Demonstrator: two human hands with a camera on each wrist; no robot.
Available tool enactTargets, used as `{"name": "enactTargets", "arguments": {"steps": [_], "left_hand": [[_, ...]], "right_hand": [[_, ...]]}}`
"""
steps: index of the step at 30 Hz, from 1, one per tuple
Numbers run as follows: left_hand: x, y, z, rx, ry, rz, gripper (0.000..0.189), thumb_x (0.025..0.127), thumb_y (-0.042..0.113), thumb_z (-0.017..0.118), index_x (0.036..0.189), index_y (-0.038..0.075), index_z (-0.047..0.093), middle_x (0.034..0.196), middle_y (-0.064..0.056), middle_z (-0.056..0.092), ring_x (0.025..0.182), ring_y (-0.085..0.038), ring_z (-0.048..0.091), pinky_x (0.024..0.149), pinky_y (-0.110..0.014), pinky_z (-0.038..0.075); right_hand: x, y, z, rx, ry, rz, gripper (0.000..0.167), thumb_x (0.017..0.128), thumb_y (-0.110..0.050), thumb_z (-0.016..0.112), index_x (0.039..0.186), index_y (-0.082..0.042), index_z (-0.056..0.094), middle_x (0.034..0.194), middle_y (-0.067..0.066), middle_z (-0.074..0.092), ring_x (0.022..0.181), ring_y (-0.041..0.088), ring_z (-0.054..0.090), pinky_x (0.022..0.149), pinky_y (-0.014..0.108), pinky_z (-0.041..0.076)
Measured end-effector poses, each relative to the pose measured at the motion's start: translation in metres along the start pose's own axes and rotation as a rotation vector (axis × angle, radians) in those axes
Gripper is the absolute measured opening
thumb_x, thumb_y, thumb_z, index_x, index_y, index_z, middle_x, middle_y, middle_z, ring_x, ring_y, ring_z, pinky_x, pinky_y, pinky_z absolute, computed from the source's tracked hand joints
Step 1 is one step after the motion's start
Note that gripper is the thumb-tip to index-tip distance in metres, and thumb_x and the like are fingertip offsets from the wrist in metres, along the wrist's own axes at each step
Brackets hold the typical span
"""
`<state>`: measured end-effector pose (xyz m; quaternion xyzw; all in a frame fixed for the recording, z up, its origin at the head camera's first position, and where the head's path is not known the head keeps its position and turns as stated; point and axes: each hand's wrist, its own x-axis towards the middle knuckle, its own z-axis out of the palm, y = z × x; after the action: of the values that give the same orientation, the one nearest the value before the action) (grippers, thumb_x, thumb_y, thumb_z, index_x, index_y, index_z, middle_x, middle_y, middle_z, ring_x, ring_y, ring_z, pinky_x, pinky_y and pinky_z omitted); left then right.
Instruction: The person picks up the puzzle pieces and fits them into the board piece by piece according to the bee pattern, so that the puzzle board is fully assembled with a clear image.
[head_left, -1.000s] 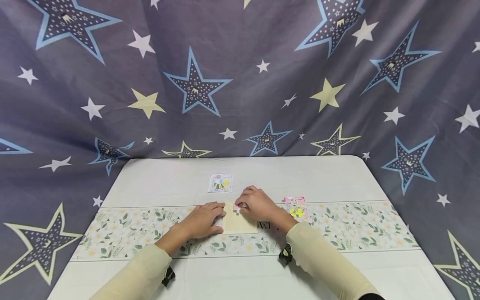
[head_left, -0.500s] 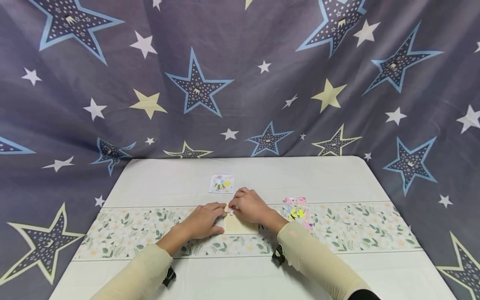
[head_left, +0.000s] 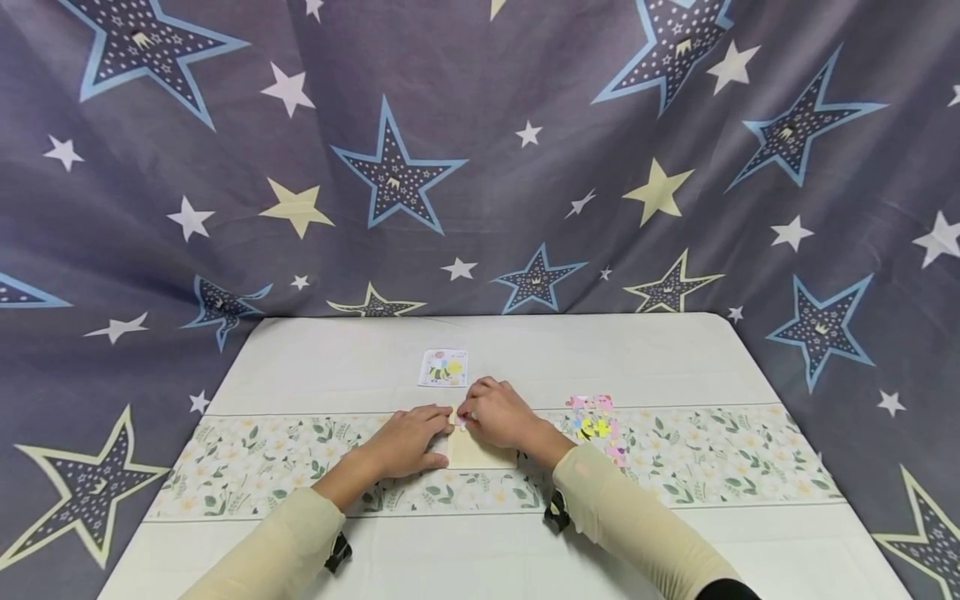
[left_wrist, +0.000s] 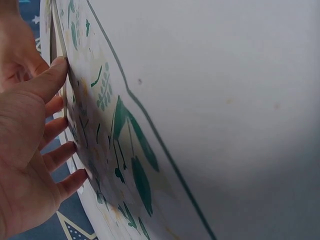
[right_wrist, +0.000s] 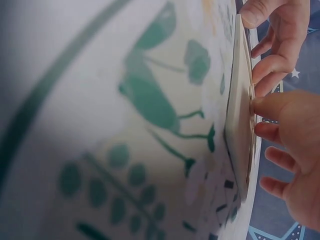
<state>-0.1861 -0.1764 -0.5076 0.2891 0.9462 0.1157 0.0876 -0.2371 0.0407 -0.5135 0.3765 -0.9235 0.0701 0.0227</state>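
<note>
A pale wooden puzzle board (head_left: 482, 455) lies on the floral band of the tablecloth. My left hand (head_left: 407, 442) rests along its left side, thumb near the front corner and fingers toward the back. In the left wrist view the fingers of that hand (left_wrist: 30, 135) are spread and loosely extended, with the thumb against the board's edge. Over the board's back left corner, my right hand (head_left: 498, 414) pinches a small pink puzzle piece (head_left: 460, 422), mostly covered by the fingertips. The right wrist view shows these fingers (right_wrist: 270, 106) touching down on the board's top face.
Right of the board lies a cluster of pink and yellow puzzle pieces (head_left: 596, 427). Behind the board is a square picture card (head_left: 442, 367) with a bee on it. A star-patterned curtain (head_left: 480, 167) hangs beyond the table's back edge.
My right hand has moved left with the pink piece, from nearer the board's middle to its back left corner, and stays there. The left hand has held its place.
</note>
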Motion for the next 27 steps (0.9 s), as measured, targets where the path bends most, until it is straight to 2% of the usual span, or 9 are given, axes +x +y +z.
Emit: {"name": "enactTargets", "arguments": {"steps": [9, 16, 27], "left_hand": [[0.001, 0.0, -0.002, 0.003, 0.0, -0.008, 0.055, 0.092, 0.047, 0.073, 0.136, 0.016, 0.063, 0.156, -0.007, 0.05, 0.145, -0.029, 0.045, 0.11, -0.057, 0.042], [0.0, 0.002, -0.002, -0.004, 0.001, -0.001, 0.053, 0.092, 0.044, 0.074, 0.134, 0.015, 0.064, 0.155, -0.009, 0.05, 0.145, -0.031, 0.046, 0.11, -0.057, 0.043], [0.0, 0.002, -0.002, -0.005, 0.009, 0.008, 0.051, 0.092, 0.043, 0.074, 0.134, 0.015, 0.065, 0.156, -0.008, 0.05, 0.146, -0.031, 0.045, 0.11, -0.057, 0.043]], "right_hand": [[-0.001, 0.003, -0.008, 0.031, -0.025, -0.03, 0.025, 0.097, -0.03, 0.067, 0.12, -0.024, 0.076, 0.122, -0.002, 0.069, 0.124, 0.021, 0.057, 0.096, 0.042, 0.051], [-0.009, 0.014, -0.014, 0.103, -0.024, -0.016, 0.028, 0.099, -0.029, 0.065, 0.124, -0.021, 0.073, 0.127, 0.0, 0.069, 0.129, 0.023, 0.057, 0.104, 0.046, 0.05], [-0.035, 0.042, -0.027, 0.156, 0.058, -0.008, 0.026, 0.097, -0.022, 0.069, 0.122, -0.016, 0.074, 0.121, 0.004, 0.072, 0.125, 0.029, 0.06, 0.107, 0.048, 0.049]]}}
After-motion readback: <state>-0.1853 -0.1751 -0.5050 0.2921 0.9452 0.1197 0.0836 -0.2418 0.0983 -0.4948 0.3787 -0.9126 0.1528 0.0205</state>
